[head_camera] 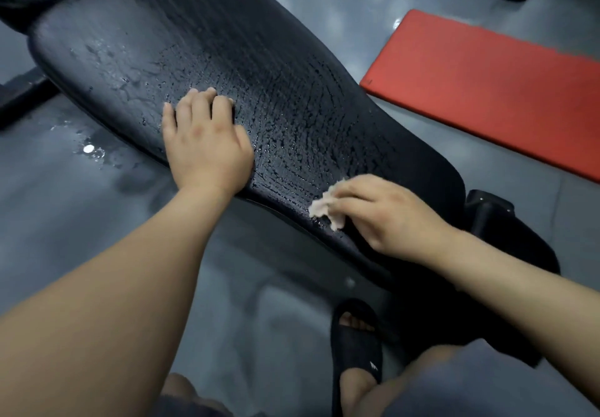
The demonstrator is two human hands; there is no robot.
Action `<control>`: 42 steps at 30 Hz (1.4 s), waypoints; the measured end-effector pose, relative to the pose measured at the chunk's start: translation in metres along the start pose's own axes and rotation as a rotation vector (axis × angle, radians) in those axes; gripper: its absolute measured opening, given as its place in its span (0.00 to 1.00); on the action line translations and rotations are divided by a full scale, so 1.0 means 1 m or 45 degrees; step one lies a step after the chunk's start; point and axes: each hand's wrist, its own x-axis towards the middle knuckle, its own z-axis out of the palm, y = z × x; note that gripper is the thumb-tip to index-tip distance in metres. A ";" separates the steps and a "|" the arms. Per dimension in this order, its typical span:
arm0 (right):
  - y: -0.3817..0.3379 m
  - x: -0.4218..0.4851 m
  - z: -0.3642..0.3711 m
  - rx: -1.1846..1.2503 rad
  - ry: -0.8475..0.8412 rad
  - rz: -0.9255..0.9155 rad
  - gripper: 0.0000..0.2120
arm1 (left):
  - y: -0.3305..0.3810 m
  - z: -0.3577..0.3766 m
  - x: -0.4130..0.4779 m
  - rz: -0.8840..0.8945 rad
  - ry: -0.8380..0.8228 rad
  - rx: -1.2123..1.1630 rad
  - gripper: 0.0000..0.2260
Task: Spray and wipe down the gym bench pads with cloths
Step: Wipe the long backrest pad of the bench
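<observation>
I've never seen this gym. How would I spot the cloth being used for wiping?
Find the long black bench pad running diagonally through the picture, beaded with wet droplets. At its near edge the right hand holds a small crumpled cloth against it. It is the only pale, pinkish-white thing on the dark pad; the left hand farther up rests bare.

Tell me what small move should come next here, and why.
Probably sweep the cloth, pinched in the right hand at the near edge of the bench pad, up across it toward the left hand resting flat on it: droplets and streaks cover most of the surface.
</observation>
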 end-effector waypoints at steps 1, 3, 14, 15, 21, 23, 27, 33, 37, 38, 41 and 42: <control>0.006 0.011 0.001 -0.010 0.056 0.046 0.12 | -0.001 0.000 0.000 -0.004 -0.003 0.012 0.19; 0.014 0.024 0.002 -0.025 0.139 0.155 0.12 | 0.001 -0.001 0.002 0.000 -0.027 0.034 0.18; 0.003 -0.032 -0.006 0.053 -0.008 0.064 0.12 | 0.059 -0.005 -0.007 0.267 -0.232 -0.208 0.16; 0.013 -0.025 -0.007 0.027 0.037 0.108 0.11 | 0.069 -0.004 -0.010 0.311 -0.251 -0.240 0.16; 0.023 -0.022 0.001 -0.024 0.197 0.320 0.11 | 0.100 0.011 -0.016 0.428 -0.311 -0.249 0.16; 0.008 -0.043 0.000 0.027 0.151 0.303 0.11 | 0.102 0.017 -0.020 0.447 -0.313 -0.226 0.16; 0.011 -0.065 -0.010 0.106 0.047 0.217 0.14 | 0.101 0.023 -0.025 0.455 -0.237 -0.198 0.18; 0.072 -0.022 -0.014 -0.031 0.212 0.466 0.13 | 0.104 0.023 -0.028 0.460 -0.230 -0.119 0.18; 0.051 -0.039 -0.008 -0.051 0.230 0.516 0.11 | 0.103 0.023 -0.028 0.461 -0.234 -0.088 0.17; 0.042 -0.051 -0.007 -0.027 0.220 0.497 0.11 | 0.103 0.023 -0.028 0.462 -0.236 -0.081 0.17; 0.036 -0.068 -0.007 0.040 0.201 0.442 0.11 | 0.104 0.023 -0.029 0.467 -0.237 -0.045 0.17; 0.043 -0.064 -0.008 0.031 0.195 0.441 0.11 | 0.105 0.023 -0.029 0.467 -0.235 -0.033 0.17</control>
